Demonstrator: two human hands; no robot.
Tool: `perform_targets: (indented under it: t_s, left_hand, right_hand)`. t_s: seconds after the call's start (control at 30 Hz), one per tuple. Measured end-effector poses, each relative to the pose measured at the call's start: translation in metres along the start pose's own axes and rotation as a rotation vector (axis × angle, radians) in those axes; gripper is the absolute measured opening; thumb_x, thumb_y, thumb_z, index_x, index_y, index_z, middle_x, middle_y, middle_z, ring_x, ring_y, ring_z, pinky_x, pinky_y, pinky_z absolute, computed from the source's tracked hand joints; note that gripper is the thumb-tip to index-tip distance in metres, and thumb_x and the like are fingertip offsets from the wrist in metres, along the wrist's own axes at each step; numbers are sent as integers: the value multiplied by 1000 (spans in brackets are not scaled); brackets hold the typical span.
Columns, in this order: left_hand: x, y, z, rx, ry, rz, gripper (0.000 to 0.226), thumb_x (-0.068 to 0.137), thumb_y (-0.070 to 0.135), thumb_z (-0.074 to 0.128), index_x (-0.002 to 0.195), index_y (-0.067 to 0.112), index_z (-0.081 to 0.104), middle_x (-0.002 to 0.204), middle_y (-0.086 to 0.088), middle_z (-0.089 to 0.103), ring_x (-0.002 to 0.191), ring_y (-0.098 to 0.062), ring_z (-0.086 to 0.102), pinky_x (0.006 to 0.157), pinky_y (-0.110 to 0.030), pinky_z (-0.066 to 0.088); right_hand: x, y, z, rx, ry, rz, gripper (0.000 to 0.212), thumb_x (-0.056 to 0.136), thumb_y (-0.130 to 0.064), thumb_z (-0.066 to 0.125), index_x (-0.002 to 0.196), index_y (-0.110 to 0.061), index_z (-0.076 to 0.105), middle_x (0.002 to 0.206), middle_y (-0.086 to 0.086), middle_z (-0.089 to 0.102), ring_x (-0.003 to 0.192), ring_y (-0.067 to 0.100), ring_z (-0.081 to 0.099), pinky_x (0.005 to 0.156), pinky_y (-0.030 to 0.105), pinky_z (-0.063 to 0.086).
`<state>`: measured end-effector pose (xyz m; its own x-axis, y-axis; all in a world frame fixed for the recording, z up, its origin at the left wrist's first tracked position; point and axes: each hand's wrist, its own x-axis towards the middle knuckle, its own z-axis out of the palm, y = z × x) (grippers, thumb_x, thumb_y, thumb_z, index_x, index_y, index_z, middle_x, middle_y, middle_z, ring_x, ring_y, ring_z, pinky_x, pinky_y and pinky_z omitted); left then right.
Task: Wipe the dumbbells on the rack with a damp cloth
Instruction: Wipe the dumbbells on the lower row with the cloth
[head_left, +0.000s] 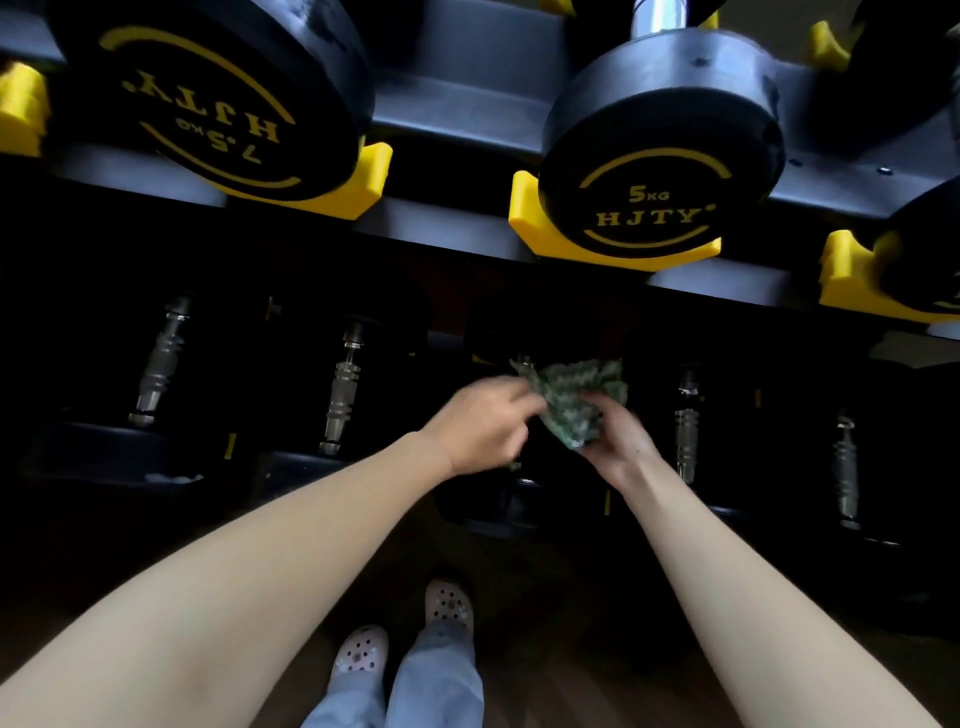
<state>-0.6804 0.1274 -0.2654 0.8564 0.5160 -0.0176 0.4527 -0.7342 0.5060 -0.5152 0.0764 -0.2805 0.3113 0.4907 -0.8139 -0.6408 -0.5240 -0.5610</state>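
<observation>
Green-and-white patterned cloth (571, 405) sits bunched in the R hand (618, 439). That grip is curled round the cloth's lower part, palm toward the camera. L hand (483, 426) is motion-blurred w/ fingertips at the cloth's left edge; can't tell if that grip pinches or only touches. Both are up in the air in front of the rack's lower shelf, and the cloth isn't pressed on any weight.

Step, as I read it: re-bunching or re-folding the cloth btwn wipes, i.e. prep, not wiping proper. Next move prob. calls for turning a fresh face of cloth outward and freeing one hand. Then it goes down onto the nearest lower-shelf dumbbell, round the handle and over both heads.

Cloth looks thin, limp and crumpled; dampness can't be judged. Black lower-shelf dumbbells w/ ribbed steel handles (340, 389) lie side by side in deep shadow, heads barely readable. Above, on the dark metal rack (457, 98), a black round-headed dumbbell marked 5 KG (654, 192) and a black round-headed dumbbell marked 7.5 KG (218, 93) rest in yellow plastic cradles (524, 218). Their rubber looks matt, greyish at the rims. How many are done: can't tell.
</observation>
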Motion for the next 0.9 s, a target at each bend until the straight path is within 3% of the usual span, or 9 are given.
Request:
perform_targets:
  t_s: [0.07, 0.13, 0.2, 0.27, 0.33, 0.4, 0.53, 0.73, 0.9]
  left_hand:
    - [1, -14, -4, -118, 65, -367, 39, 86, 10, 41, 120, 10, 61, 113, -17, 63, 99, -35, 63, 81, -38, 54]
    - [1, -29, -2, -186, -154, -673, 41, 93, 11, 42, 133, 16, 49, 130, -16, 54, 116, -35, 54, 95, -38, 46]
    - [1, -39, 0, -239, -311, -783, 37, 94, 12, 42, 130, 11, 52, 132, -17, 52, 120, -34, 50, 99, -36, 43]
    - [0, -46, 7, -327, -388, -809, 33, 93, 8, 42, 121, 2, 58, 122, -16, 58, 114, -32, 55, 93, -33, 45]
    - [-1, -49, 15, -440, -470, -836, 30, 93, 5, 41, 115, -7, 59, 103, -17, 62, 90, -29, 63, 72, -27, 48]
    - [-2, -51, 21, -564, -519, -887, 30, 94, 4, 40, 116, -9, 57, 99, -20, 64, 72, -21, 58, 57, -20, 43]
    - [-2, -52, 30, -650, -501, -963, 32, 96, 7, 40, 125, -5, 49, 116, -24, 62, 80, -21, 56, 62, -19, 43]
    - [-5, -52, 28, -702, -494, -1012, 33, 98, 7, 38, 127, -4, 47, 115, -23, 63, 82, -19, 57, 65, -19, 45]
    - [-6, -43, 24, -665, -501, -994, 30, 93, 0, 44, 121, -5, 54, 72, -8, 54, 61, -12, 47, 57, -19, 39]
  right_hand:
    - [14, 1, 1, -253, 166, -166, 36, 89, -6, 58, 125, -12, 53, 102, 8, 64, 99, 27, 61, 84, 40, 51]
    - [25, 2, 5, -460, 256, -332, 42, 88, -6, 60, 129, -10, 50, 113, 11, 62, 107, 29, 59, 90, 39, 48]
    - [35, 6, 14, -571, 299, -459, 46, 89, -6, 58, 133, -6, 46, 124, 16, 59, 114, 31, 56, 94, 38, 45]
    - [42, 11, 25, -613, 328, -505, 52, 91, -8, 56, 140, -5, 38, 131, 17, 55, 119, 31, 53, 97, 33, 41]
    - [45, 15, 32, -635, 351, -534, 55, 90, -8, 56, 141, -7, 35, 130, 16, 54, 117, 29, 53, 94, 30, 39]
    - [49, 22, 34, -660, 314, -543, 54, 87, -13, 59, 137, -11, 39, 123, 15, 59, 108, 30, 58, 90, 34, 43]
    - [48, 32, 35, -782, 101, -436, 38, 88, -10, 57, 125, -12, 49, 105, 3, 58, 92, 17, 55, 74, 23, 40]
    - [30, 34, 19, -925, -127, -409, 37, 83, -7, 64, 119, -16, 57, 104, -1, 63, 98, 13, 58, 87, 25, 44]
    - [17, 44, 3, -1142, -162, -228, 29, 79, -18, 64, 109, -17, 65, 107, 3, 69, 103, 20, 62, 94, 34, 48]
